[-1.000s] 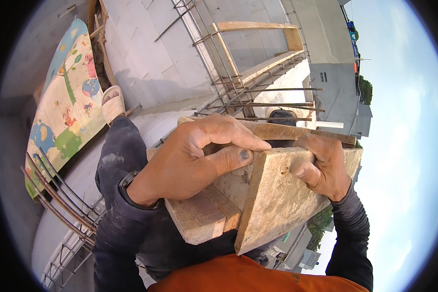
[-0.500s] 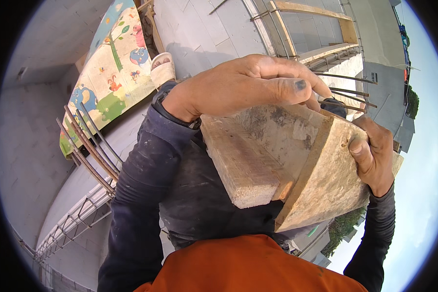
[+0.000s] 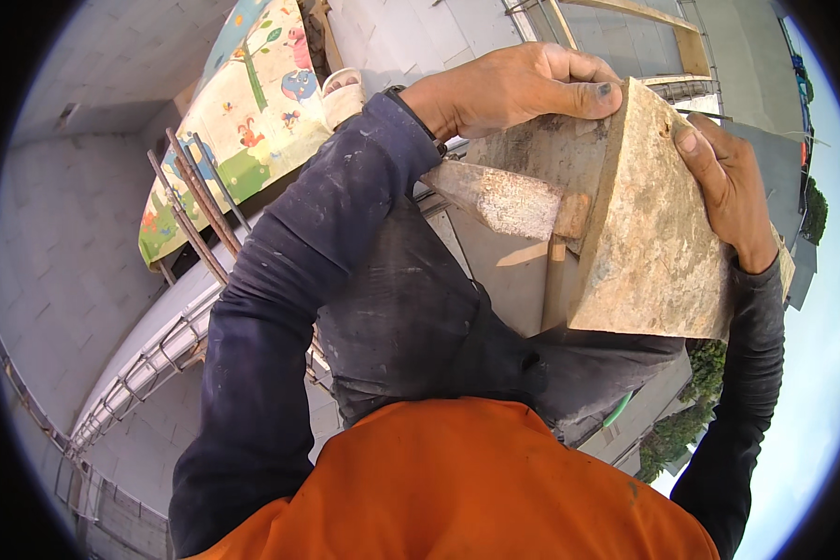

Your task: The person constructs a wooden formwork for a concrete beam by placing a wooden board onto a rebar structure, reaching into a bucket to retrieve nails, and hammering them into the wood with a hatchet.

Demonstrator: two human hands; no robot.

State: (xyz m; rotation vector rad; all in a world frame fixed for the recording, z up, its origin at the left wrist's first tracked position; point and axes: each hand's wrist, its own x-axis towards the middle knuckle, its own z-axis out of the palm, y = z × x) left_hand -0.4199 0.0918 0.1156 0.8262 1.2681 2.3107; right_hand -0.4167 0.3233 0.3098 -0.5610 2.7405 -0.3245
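Between my hands is a weathered wooden formwork panel point(image 3: 658, 233), tilted up in front of me with its rough tan face toward the lower right. A short, pale-ended timber batten point(image 3: 509, 198) sticks out from its other side. My left hand point(image 3: 523, 89) is closed on the panel's upper left edge, thumb lying along the near side, fingers partly hidden behind. Around the right edge my right hand point(image 3: 733, 182) is closed too, with its thumb flat on the rough face and its fingertips out of sight.
Steel rebar ends point(image 3: 191, 187) stand up at my left beside a cartoon-printed mat point(image 3: 252, 121). A wire-tied rebar cage point(image 3: 145, 364) runs along the wall edge at lower left. Timber framing point(image 3: 691, 47) lies at upper right. Past the right side, the drop shows trees point(image 3: 677, 434) and sky.
The panel has swung more upright and shifted right, uncovering the batten's end and my legs. My left hand has moved from hovering over the panel onto its top edge. My right hand keeps its hold.
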